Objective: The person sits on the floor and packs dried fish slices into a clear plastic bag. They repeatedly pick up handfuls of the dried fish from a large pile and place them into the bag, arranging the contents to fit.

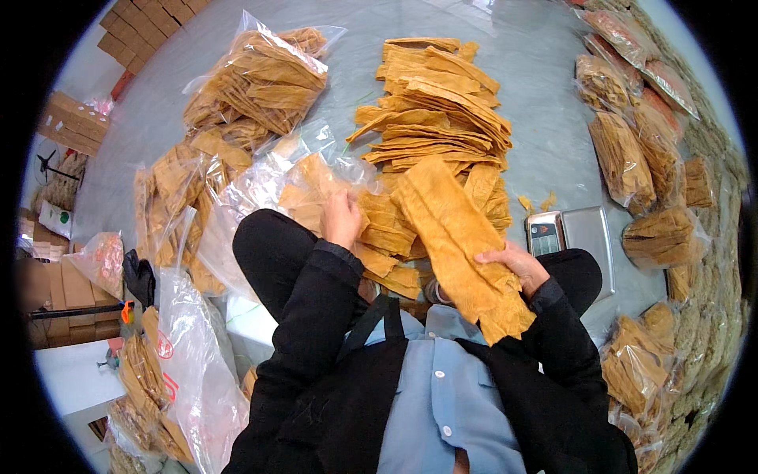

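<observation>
My right hand (518,266) grips the lower right edge of a broad, yellow-brown dried sheet (453,237), its thumb on top. The sheet slants over the near end of a long stack of similar folded sheets (441,127). My left hand (342,220) has its fingers curled at a paler brown sheet (317,178), by the mouth of a clear plastic bag (237,204); whether it grips the sheet or the bag film cannot be told. Shorter sheet pieces (388,228) lie between my hands. The material of the sheets is not certain.
A digital scale (583,237) with a metal plate stands beside my right knee. Filled clear bags (257,83) lie at the upper left, and more packed bags (622,160) line the right side. Small scraps (548,201) lie near the scale. Cardboard boxes (74,121) are stacked at the far left.
</observation>
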Demonstrator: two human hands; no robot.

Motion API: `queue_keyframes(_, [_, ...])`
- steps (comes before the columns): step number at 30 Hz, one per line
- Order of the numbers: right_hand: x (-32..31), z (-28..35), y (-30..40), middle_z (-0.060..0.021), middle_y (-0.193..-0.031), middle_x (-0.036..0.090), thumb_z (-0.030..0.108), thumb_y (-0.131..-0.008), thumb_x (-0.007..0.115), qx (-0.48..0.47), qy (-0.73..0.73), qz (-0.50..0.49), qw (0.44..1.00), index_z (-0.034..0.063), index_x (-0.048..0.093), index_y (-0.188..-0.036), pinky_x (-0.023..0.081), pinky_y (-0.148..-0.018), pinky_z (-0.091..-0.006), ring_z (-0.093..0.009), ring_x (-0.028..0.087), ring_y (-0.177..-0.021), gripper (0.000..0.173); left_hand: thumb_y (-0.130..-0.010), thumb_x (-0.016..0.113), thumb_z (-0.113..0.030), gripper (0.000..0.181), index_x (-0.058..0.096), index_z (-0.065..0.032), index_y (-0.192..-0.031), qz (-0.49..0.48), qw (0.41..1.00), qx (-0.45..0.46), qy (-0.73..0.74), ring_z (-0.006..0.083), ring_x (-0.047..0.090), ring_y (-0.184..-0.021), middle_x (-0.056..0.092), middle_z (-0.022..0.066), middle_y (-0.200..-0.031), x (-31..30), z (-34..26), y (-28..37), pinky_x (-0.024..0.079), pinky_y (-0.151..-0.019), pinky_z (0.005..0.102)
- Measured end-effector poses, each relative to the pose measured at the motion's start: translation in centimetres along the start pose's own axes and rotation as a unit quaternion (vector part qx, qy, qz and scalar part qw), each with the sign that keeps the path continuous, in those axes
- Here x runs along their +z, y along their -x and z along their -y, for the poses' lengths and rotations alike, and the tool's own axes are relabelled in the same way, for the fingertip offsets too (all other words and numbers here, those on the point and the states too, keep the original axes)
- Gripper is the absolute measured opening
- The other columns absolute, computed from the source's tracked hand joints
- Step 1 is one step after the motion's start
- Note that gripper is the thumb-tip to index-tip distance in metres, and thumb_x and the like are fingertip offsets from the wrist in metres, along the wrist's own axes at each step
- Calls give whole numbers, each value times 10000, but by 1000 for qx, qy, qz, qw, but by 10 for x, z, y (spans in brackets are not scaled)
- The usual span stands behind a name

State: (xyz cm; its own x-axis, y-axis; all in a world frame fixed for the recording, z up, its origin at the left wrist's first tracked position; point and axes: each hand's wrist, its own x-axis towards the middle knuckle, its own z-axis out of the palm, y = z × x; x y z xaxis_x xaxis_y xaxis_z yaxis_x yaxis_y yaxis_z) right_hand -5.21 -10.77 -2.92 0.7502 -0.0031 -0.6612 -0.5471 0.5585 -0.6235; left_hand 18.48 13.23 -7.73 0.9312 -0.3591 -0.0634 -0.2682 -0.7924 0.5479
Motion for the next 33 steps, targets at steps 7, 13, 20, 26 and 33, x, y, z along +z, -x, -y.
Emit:
queue_keyframes(7, [32,-7,-22,-57,-980,645,141,-732,723,81,146,91,982,8,599,-1083,482,-735,-270,-138,603,-848,395,-864,539,-119,167,593,22,-933,-64,969,88,223,318,622,-779,626,183,-819,4,16,1,469,-690,386])
queue_keyframes(13, [53,-11,-104,-53,-944,657,205,-732,706,43,259,162,951,5,618,-1055,466,-721,-266,-141,593,-816,391,-856,546,-133,163,584,-5,-949,81,979,116,147,394,579,-824,607,215,-839,-14,-26,37,455,-676,401])
queue_keyframes(20, [110,-2,-190,-48,-962,636,173,-730,711,-206,245,219,922,37,627,-1017,470,-753,-286,-159,579,-858,329,-839,549,-87,110,556,23,-841,30,984,117,132,326,592,-647,571,200,-691,-15,-5,37,435,-567,364])
queue_keyframes(26, [91,-84,-267,-103,-1015,620,57,-745,620,-250,184,302,901,24,594,-1022,454,-822,-325,-225,567,-948,280,-848,561,-111,138,525,21,-829,51,977,146,150,354,544,-623,538,203,-682,7,-21,43,422,-568,372])
queue_keyframes(33, [92,-110,-256,-123,-1016,613,42,-727,598,-299,188,264,897,27,591,-1024,447,-839,-345,-261,561,-963,298,-797,573,-65,106,508,18,-806,46,971,140,190,343,539,-665,527,196,-715,10,-27,41,424,-599,361])
